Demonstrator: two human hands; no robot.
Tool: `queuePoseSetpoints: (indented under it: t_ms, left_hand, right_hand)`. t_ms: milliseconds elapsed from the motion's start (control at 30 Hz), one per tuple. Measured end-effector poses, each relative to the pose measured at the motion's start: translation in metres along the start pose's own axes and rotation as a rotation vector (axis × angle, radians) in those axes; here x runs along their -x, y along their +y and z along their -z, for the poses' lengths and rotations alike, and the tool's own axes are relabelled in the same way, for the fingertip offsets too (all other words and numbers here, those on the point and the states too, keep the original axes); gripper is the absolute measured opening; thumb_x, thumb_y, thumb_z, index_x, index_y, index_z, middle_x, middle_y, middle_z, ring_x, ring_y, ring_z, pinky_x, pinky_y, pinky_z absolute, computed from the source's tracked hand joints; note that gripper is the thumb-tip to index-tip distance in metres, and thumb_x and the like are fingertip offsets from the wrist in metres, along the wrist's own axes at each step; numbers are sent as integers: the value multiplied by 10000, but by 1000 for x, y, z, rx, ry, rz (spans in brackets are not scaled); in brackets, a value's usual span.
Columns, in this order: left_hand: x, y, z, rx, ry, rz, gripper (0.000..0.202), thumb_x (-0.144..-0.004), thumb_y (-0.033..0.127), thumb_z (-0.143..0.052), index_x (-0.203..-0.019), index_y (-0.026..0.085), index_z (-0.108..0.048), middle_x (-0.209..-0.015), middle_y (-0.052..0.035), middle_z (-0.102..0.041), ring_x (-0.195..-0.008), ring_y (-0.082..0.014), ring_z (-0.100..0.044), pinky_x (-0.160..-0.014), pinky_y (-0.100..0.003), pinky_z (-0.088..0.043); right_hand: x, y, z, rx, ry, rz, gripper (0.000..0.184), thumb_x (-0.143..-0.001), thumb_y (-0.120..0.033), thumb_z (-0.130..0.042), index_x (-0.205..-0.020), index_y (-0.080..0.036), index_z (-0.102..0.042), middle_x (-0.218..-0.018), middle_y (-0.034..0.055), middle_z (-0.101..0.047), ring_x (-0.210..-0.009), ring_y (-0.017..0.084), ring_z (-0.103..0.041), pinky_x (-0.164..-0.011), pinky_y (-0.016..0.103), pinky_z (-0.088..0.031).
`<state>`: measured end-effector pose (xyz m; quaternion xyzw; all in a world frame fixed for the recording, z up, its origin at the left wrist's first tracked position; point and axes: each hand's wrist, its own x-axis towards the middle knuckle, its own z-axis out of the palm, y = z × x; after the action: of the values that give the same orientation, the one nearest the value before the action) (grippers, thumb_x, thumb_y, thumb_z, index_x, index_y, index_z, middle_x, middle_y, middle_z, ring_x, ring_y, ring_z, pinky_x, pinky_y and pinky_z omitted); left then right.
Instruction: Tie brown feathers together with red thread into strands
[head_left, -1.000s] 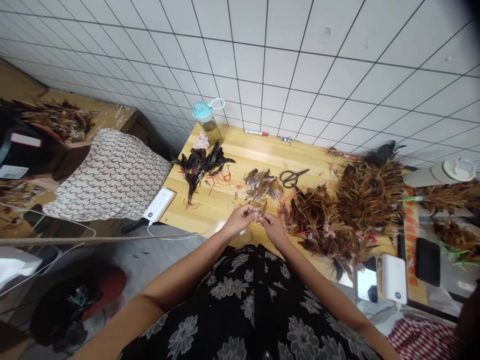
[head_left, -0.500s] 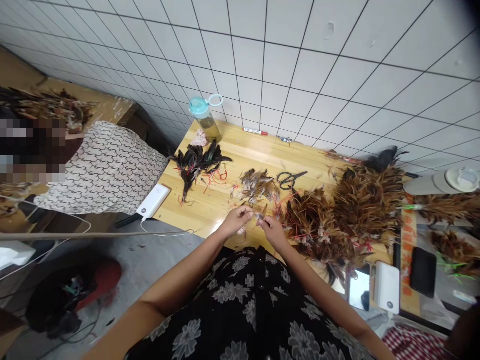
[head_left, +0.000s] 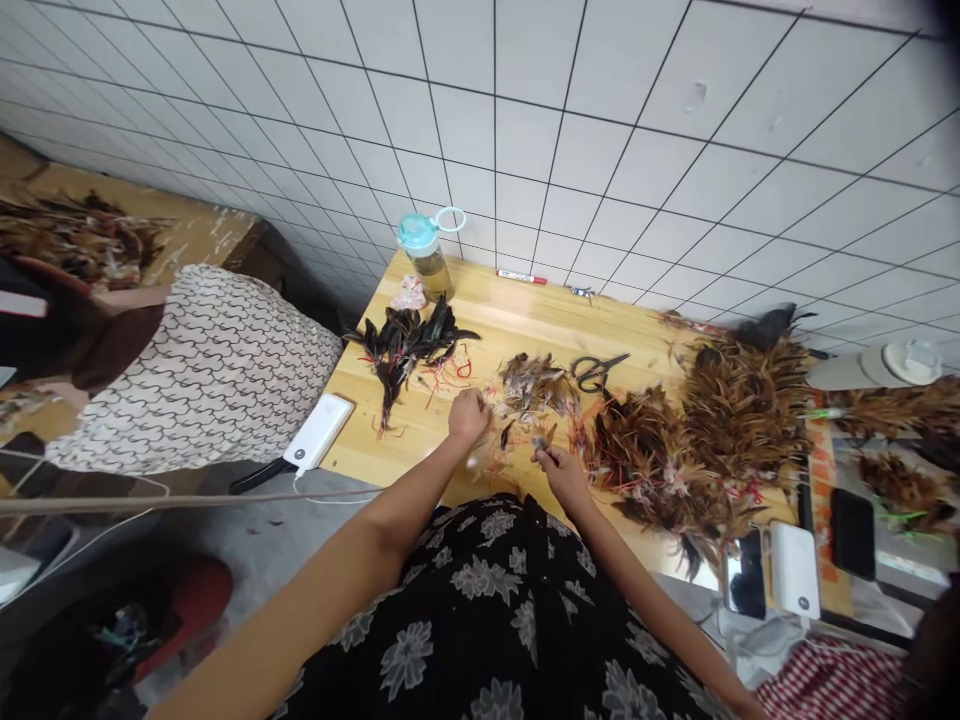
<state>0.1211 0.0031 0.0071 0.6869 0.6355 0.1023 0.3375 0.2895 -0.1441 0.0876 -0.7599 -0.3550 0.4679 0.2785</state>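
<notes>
My left hand (head_left: 469, 414) reaches over the wooden table (head_left: 517, 320) to the edge of a small loose pile of brown feathers (head_left: 534, 381); its fingers are curled, and whether they hold anything is hidden. My right hand (head_left: 559, 467) stays near the table's front edge, pinched on a small bunch of feathers (head_left: 543, 438). A big heap of brown feathers tied with red thread (head_left: 690, 440) lies just right of my right hand. A bundle of dark feathers (head_left: 405, 345) lies at the left.
Black scissors (head_left: 598, 370), a teal-capped bottle (head_left: 426, 254) and a red marker (head_left: 521, 277) lie farther back. A white power bank (head_left: 317, 431) sits at the table's left edge. Another person in a patterned top (head_left: 202, 365) sits at the left. Phones and another power bank (head_left: 796, 570) lie at the right.
My hands were together at the front edge, both on the small bunch. My left hand has let go and moved forward to the loose feather pile; my right hand keeps the bunch.
</notes>
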Motion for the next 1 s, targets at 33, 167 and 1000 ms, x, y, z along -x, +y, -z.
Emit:
queuePoseSetpoints:
  t_ms: [33, 167, 1000]
  left_hand:
    - [-1, 1, -1, -12, -7, -20, 65, -807, 201, -578, -850, 155, -592, -972, -103, -630, -1020, -215, -543, -948, -343, -385]
    - [-2, -3, 4, -18, -71, -78, 105, -838, 142, -495, -786, 162, -584, -917, -89, -640, -973, -203, -562, -906, -326, -401]
    - [64, 77, 76, -310, -315, -636, 155, -917, 190, -474, -873, 164, -621, -917, -88, -628, -929, -212, -579, -847, -319, -453]
  right_hand:
    - [0, 0, -2, -3, 12, -13, 307, -750, -428, -478, -712, -183, -657, -651, 22, -576, -667, 184, -528, -650, 289, -366]
    - [2, 1, -5, -4, 30, -39, 305, -754, -424, -472, -699, -183, -650, -663, 30, -596, -662, 186, -531, -648, 293, -370]
    - [-29, -18, -4, 114, -36, 314, 215, -794, -276, -591, -597, -203, -636, -653, 15, -552, -696, 162, -519, -675, 271, -372]
